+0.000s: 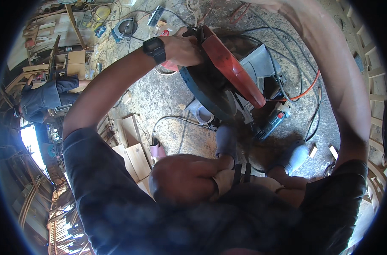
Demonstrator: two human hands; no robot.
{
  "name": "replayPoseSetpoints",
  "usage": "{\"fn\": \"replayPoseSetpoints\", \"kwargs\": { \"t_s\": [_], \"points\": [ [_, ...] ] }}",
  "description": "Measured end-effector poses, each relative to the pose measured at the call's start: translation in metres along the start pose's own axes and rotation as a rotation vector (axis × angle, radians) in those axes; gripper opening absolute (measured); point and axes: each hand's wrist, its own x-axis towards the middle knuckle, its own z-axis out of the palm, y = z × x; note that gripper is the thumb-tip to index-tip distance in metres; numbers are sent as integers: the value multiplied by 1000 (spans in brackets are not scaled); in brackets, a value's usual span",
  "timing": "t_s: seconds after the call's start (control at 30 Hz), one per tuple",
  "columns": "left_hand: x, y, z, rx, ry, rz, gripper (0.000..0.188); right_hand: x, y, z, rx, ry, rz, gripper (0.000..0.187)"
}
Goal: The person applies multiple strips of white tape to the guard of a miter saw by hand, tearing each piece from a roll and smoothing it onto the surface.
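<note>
A large power saw [233,70] stands on the floor in front of me, with a long red guard, a grey metal body and a big dark disc [204,91] along its left side. My left hand [182,49], with a black watch on the wrist, is closed on the saw's far left end, near the top of the guard. Its fingertips are partly hidden. My right arm reaches round past the far right of the saw. My right hand [267,3] is cut off by the upper edge, so its fingers do not show.
A teal power tool [273,124] lies right of the saw, close to my feet. Cables and an orange hose [311,87] cross the floor. Farther left are a circular saw [125,29] and wooden boards [136,159]. Another person [45,100] is at the far left.
</note>
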Motion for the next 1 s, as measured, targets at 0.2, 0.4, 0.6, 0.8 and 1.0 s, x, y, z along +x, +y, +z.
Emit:
{"fn": "replayPoseSetpoints", "kwargs": {
  "t_s": [0.2,0.4,0.6,0.8,1.0],
  "points": [
    [12,-1,5,-105,162,-121,38,-11,-16,-7,-39,-33,0,25],
    [-85,2,28,-261,731,-298,35,-11,37,67,15,106,-445,13],
    [-58,127,176,-1340,1921,-660,18,-155,10,216,467,-200,132,13],
    [47,274,285,-2066,1527,-1091,36,-178,128,342,-84,-135,292,23],
    [64,284,289,-2296,1558,-892,37,-185,160,365,-521,-563,190,31]
  ]
}}
